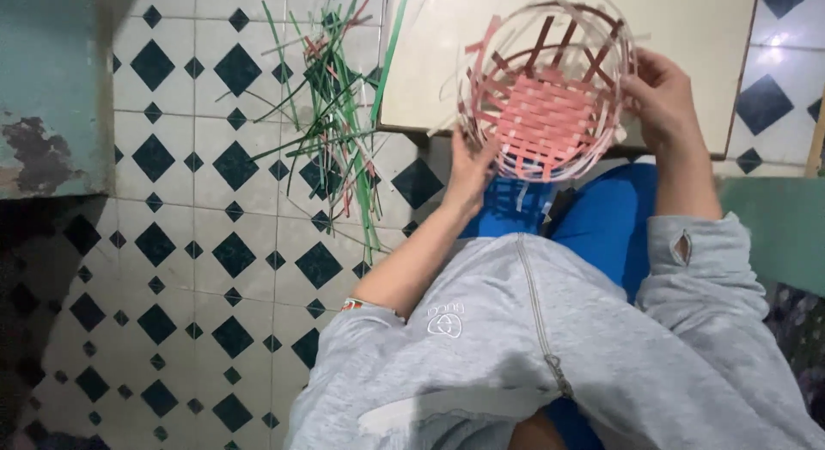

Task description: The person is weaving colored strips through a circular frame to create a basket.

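Observation:
A small woven basket (543, 93) of pink and dark red strips with pale hoops around its wall sits tilted toward me, above my blue-trousered knees. My left hand (470, 168) grips its lower left rim, fingers curled under the edge. At the right rim my right hand (663, 97) holds the wall with fingers wrapped around the strips. The woven pink bottom faces the camera.
A pile of green, red and pale strips (331, 115) lies on the tiled floor to the left. A cream board (687, 37) lies behind the basket. A teal painted wall (47, 80) stands at the left, a green ledge (778, 226) at the right.

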